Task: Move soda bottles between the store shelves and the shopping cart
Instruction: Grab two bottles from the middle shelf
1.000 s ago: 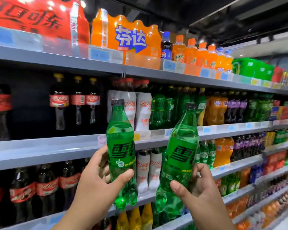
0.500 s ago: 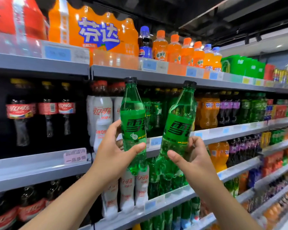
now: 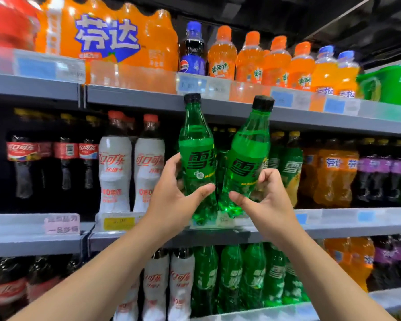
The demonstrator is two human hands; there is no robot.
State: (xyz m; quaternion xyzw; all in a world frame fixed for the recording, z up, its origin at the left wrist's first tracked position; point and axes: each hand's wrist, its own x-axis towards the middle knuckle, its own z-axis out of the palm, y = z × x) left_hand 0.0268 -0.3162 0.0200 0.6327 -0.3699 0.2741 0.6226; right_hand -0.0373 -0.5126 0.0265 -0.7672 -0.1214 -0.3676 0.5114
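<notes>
My left hand (image 3: 171,200) grips a green soda bottle (image 3: 196,144) with a black cap, held upright at the front of the middle shelf (image 3: 333,218). My right hand (image 3: 266,200) grips a second green bottle (image 3: 249,154), tilted slightly right, close beside the first. Both bottle bases hang at the shelf's front lip, in front of a dark gap between white cola bottles (image 3: 115,172) and shelved green bottles (image 3: 289,167). The shopping cart is out of view.
The top shelf (image 3: 148,96) carries orange soda packs and bottles; its edge runs just behind the two caps. Dark cola bottles (image 3: 21,158) stand at the left, orange and purple bottles (image 3: 347,170) at the right. More green bottles (image 3: 241,274) fill the shelf below.
Both hands have carried the green bottles up and forward toward the middle shelf. The bottles are closer together, and the view has moved nearer to the shelves.
</notes>
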